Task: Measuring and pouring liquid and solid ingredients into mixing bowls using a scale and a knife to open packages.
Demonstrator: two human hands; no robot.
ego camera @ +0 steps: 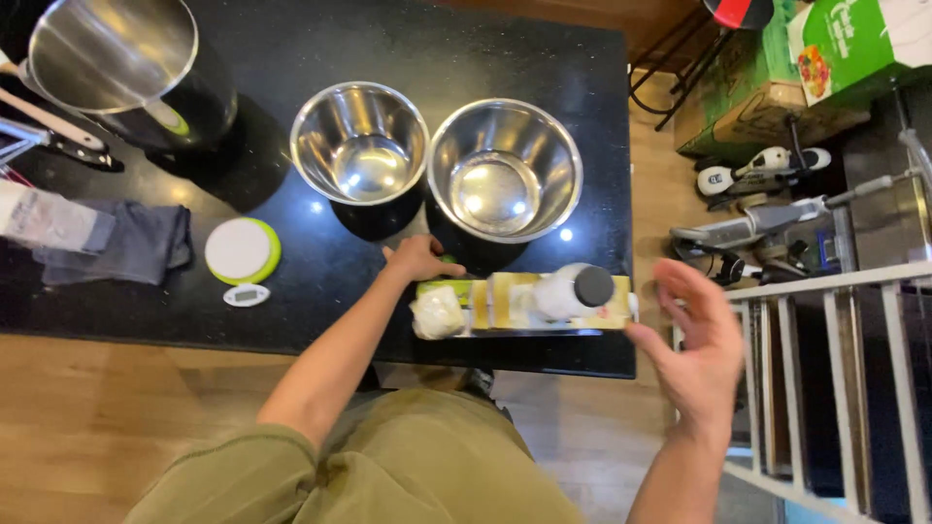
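My left hand (419, 259) rests on the black counter (320, 58), fingers on the far end of a long yellow and green carton (505, 303) that lies along the near edge. A white bottle with a dark cap (573, 291) and a small white bag (437, 313) lie on the carton. My right hand (694, 340) hovers open and slightly blurred just past the counter's right end, close to the carton's right end, holding nothing. Two steel bowls (360, 143) (505, 168) stand side by side behind the carton.
A large steel pot (121, 63) stands at the far left, with a grey cloth (141, 243) and a round white and green kitchen scale (242, 251) near it. To the right are a white railing (835, 369), boxes (854, 44) and clutter on the wooden floor.
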